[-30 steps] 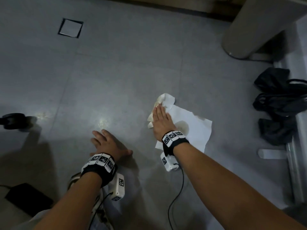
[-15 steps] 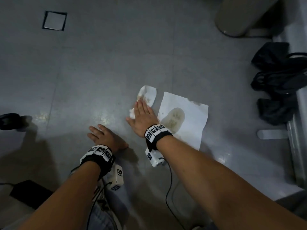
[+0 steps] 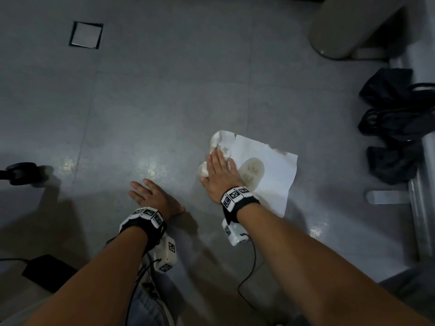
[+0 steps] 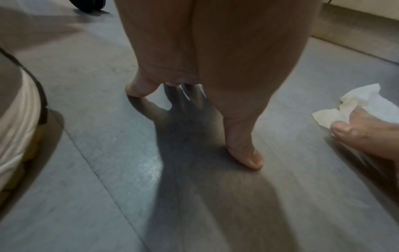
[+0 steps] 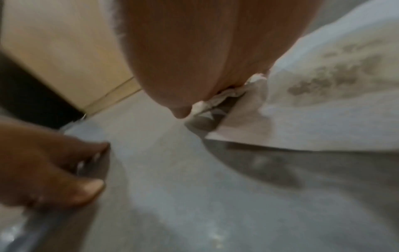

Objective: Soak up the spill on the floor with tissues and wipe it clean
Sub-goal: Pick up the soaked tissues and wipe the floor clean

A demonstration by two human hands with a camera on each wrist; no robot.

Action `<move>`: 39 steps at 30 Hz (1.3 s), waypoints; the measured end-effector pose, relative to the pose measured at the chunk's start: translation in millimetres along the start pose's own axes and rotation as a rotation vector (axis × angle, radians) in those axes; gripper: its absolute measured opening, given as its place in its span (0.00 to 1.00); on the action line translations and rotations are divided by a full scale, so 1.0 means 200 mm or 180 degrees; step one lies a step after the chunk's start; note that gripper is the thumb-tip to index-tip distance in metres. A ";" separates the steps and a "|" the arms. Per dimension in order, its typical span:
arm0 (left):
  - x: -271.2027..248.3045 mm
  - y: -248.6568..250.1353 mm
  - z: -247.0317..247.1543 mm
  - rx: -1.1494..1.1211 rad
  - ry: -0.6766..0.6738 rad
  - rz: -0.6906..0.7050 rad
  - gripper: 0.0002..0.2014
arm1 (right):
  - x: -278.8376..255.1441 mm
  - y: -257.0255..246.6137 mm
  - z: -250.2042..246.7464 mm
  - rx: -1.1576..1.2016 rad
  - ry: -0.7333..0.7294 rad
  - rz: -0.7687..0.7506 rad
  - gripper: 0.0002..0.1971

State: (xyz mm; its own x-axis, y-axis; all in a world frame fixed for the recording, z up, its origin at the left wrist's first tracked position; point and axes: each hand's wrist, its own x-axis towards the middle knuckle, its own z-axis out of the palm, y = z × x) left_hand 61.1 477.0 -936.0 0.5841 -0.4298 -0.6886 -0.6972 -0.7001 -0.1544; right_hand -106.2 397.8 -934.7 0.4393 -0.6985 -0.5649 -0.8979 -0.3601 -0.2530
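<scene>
A flat white tissue sheet lies on the grey floor with a brownish wet stain in its middle. At its left edge sits a crumpled, stained tissue wad. My right hand presses flat on that wad with straight fingers; the wrist view shows the wad squeezed under the palm beside the stained sheet. My left hand rests on the bare floor to the left, fingers spread, holding nothing; its fingertips touch the tiles. The wad shows at the right edge there.
A square floor drain is at the far left. A grey bin base stands at the far right, dark bags along a metal rail on the right. A black box and a dark round object lie at the left.
My right hand has slid the crumpled wad to the right, back against the flat sheet's left edge. The left hand has stayed planted on the floor.
</scene>
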 end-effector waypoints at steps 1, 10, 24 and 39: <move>0.00 0.01 0.00 -0.0029 -0.0038 -0.0011 0.76 | -0.01 0.02 0.00 -0.0073 0.0014 -0.0030 0.36; 0.02 0.00 0.00 0.0239 -0.0068 0.0029 0.76 | -0.05 0.11 0.01 -0.0087 -0.0045 0.0365 0.34; 0.05 -0.01 0.03 0.0016 -0.0049 0.0104 0.76 | -0.02 -0.04 0.02 0.0074 -0.0044 0.0079 0.34; 0.01 -0.02 -0.01 -0.0146 -0.0139 0.0130 0.74 | -0.06 0.23 -0.04 0.0132 0.0605 -0.0162 0.29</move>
State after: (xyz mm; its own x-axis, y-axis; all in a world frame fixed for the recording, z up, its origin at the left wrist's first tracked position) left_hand 65.4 477.1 -934.4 0.5360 -0.4340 -0.7241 -0.6997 -0.7083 -0.0935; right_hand -151.9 384.1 -933.3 0.4779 -0.7855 -0.3932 -0.8730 -0.3749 -0.3119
